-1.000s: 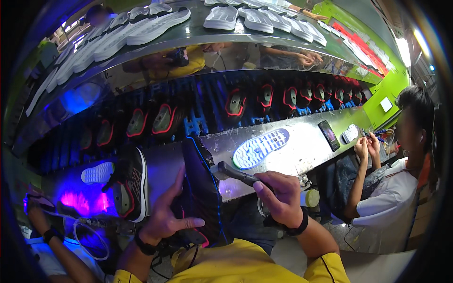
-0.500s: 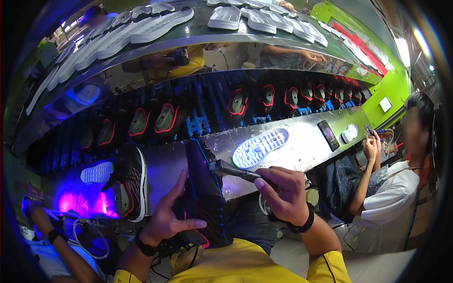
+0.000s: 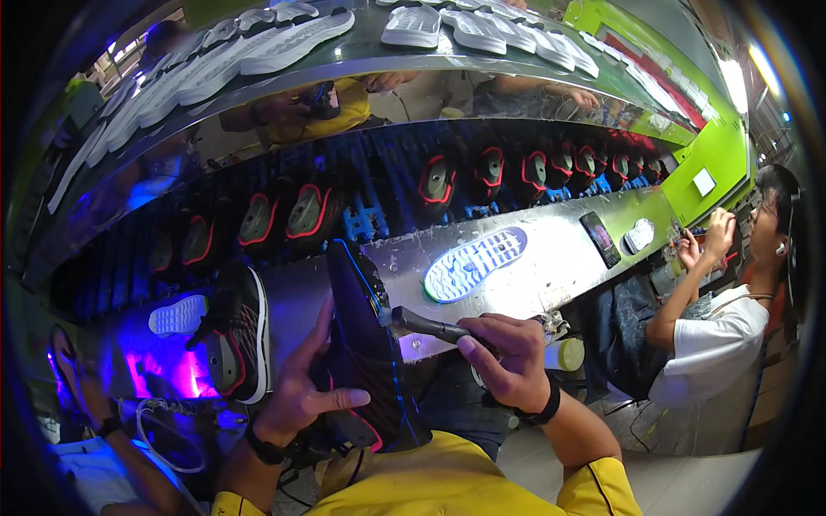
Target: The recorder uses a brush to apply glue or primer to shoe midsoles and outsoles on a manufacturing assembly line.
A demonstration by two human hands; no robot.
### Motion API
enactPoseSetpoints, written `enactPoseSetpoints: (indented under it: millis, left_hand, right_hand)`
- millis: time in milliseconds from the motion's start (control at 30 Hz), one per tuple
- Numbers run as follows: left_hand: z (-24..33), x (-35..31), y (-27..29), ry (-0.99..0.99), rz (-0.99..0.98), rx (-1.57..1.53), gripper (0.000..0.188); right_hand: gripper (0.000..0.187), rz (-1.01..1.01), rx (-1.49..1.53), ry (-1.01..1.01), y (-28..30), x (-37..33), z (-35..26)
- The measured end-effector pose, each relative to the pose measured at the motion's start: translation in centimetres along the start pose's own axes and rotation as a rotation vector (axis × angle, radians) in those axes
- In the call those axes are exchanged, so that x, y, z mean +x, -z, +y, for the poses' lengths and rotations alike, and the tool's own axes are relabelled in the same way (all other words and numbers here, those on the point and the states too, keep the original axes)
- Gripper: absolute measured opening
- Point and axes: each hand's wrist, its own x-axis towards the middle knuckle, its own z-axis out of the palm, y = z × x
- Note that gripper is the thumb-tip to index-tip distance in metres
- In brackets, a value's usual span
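Note:
My left hand (image 3: 297, 400) is wrapped round a black shoe upper (image 3: 370, 365) on its last, sole side turned to the right, with glowing blue lines along its edge. Between the fingers of my right hand (image 3: 514, 361) is a dark-handled brush (image 3: 430, 326). The brush's tip touches or nearly touches the upper's right edge; I cannot tell which. Beyond the brush, a white-and-blue shoe sole (image 3: 475, 265) lies on the metal bench. To the left of my left hand stands a black shoe with a white sole (image 3: 249, 335), its red-rimmed last showing.
Several black uppers on lasts (image 3: 307, 211) line the dark conveyor behind the bench (image 3: 551, 292). White soles (image 3: 297, 43) fill the shelf above. A small sole (image 3: 178, 316) lies left, a phone (image 3: 600, 240) right. Co-workers sit at both sides; the right one's hands (image 3: 710, 241) are raised.
The upper's far end has shifted slightly up and left. My right hand and the brush have moved a little left and down. The right co-worker's hands have risen.

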Motion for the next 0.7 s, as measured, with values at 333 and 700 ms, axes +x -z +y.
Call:
enactPoseSetpoints:
  millis: [333, 700]
  left_hand:
    - [1.3, -0.1, -0.1, 0.149, 0.092, -0.272, 0.119]
    - [1.8, -0.4, 0.5, 0.192, 0.109, -0.298, 0.113]
  right_hand:
    - [0.019, -0.008, 0.058, -0.06, -1.7, -1.5, -0.2]
    - [0.018, 0.074, -0.068, -0.022, -2.8, -0.5, -1.2]
